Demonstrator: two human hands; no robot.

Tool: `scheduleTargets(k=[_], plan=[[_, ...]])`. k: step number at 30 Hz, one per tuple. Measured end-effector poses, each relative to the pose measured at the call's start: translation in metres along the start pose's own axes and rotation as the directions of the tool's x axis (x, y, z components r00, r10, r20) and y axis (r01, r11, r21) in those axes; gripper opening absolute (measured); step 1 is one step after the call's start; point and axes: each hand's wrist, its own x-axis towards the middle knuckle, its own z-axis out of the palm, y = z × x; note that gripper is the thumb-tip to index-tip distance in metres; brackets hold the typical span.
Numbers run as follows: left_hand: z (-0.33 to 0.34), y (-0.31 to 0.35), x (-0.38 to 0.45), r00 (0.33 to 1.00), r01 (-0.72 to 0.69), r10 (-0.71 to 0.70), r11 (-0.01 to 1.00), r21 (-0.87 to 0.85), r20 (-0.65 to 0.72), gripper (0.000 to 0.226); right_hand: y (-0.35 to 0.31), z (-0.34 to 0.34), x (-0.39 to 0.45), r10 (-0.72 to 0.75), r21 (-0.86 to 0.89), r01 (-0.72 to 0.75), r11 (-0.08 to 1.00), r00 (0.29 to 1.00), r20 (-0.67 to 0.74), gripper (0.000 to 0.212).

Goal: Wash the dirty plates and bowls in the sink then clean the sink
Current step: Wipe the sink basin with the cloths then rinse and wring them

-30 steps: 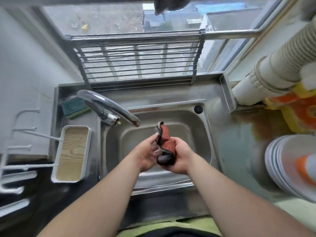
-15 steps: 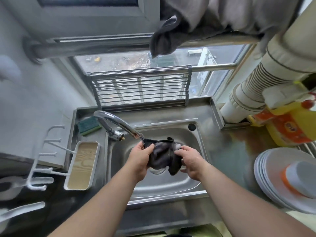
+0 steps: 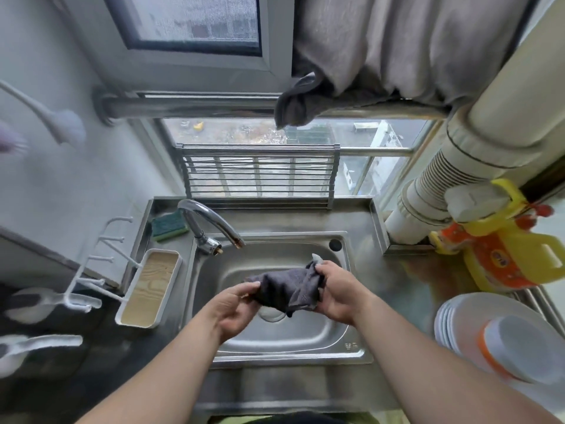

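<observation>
A dark grey cloth [image 3: 286, 288] is stretched between both hands above the steel sink [image 3: 330, 332]. My left hand [image 3: 237, 304] pinches its left corner, and my right hand [image 3: 334, 290] grips its right end. No dishes lie in the basin, and its drain [image 3: 270, 315] shows just below the cloth. A stack of white plates [image 3: 452, 319] with an orange-and-white bowl [image 3: 519, 350] on top stands on the counter at the right. The faucet [image 3: 214, 224] spout points over the basin's back left, with no water running.
A green sponge [image 3: 168, 228] lies behind the faucet. A white tray [image 3: 149, 287] sits left of the sink, beside a white hook rack [image 3: 101, 264]. A yellow detergent jug [image 3: 507, 255] and white pipe [image 3: 434, 191] stand at the right. A folding rack [image 3: 260, 175] leans against the window.
The cloth was bunched up in both hands; now it is spread open between them. The view has tilted upward, showing more of the window and the cloths hanging on the rail.
</observation>
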Motion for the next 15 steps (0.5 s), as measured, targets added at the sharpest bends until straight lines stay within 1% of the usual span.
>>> scheduleTargets(k=[2,3,4,5,6,7,8,10,11,12,13,14,15], plan=[[0.000,-0.009,-0.002,0.998,-0.069,0.065,0.974,0.216,0.026,0.034,-0.004,0.000,-0.004,-0.046,-0.138,0.036,0.990,0.997,-0.066,0.013],[0.001,-0.011,-0.004,0.995,-0.093,0.097,0.929,0.359,0.004,0.029,-0.006,-0.001,-0.004,-0.065,-0.189,0.044,0.981,0.992,-0.108,0.013],[0.003,-0.010,-0.005,0.991,-0.103,0.133,0.850,0.517,-0.021,0.023,-0.008,-0.003,-0.003,-0.091,-0.237,0.052,0.970,0.983,-0.158,0.014],[0.006,-0.009,-0.008,0.985,-0.102,0.168,0.747,0.657,-0.038,0.019,-0.010,-0.006,-0.001,-0.136,-0.288,0.071,0.955,0.968,-0.210,0.014],[0.009,-0.006,-0.011,0.978,-0.102,0.202,0.658,0.746,-0.045,0.021,-0.012,-0.008,0.000,-0.180,-0.321,0.097,0.942,0.953,-0.242,0.014],[0.013,-0.003,-0.013,0.971,-0.108,0.233,0.615,0.781,-0.050,0.027,-0.015,-0.009,-0.001,-0.205,-0.317,0.121,0.941,0.947,-0.247,0.017],[0.018,0.000,-0.016,0.964,-0.128,0.262,0.619,0.775,-0.051,0.033,-0.019,-0.010,-0.003,-0.193,-0.246,0.137,0.960,0.955,-0.223,0.028],[0.029,0.004,-0.025,0.953,-0.208,0.302,0.671,0.711,-0.006,0.039,-0.029,-0.017,-0.006,-0.172,-0.017,0.171,0.985,0.981,-0.090,0.046],[0.034,0.006,-0.028,0.944,-0.264,0.328,0.676,0.688,0.040,0.040,-0.034,-0.022,-0.007,-0.181,0.074,0.182,0.981,0.983,-0.016,0.048],[0.036,0.008,-0.031,0.931,-0.318,0.352,0.664,0.677,0.093,0.040,-0.038,-0.029,-0.008,-0.190,0.117,0.185,0.976,0.981,0.035,0.046],[0.037,0.009,-0.033,0.916,-0.369,0.373,0.642,0.672,0.146,0.041,-0.040,-0.038,-0.007,-0.193,0.098,0.188,0.977,0.981,0.036,0.041],[0.035,0.011,-0.034,0.898,-0.410,0.398,0.605,0.683,0.187,0.043,-0.041,-0.046,-0.007,-0.185,0.034,0.185,0.982,0.983,0.012,0.038],[0.032,0.013,-0.035,0.882,-0.436,0.419,0.551,0.711,0.216,0.048,-0.041,-0.051,-0.009,-0.173,-0.066,0.171,0.983,0.985,-0.028,0.041]])
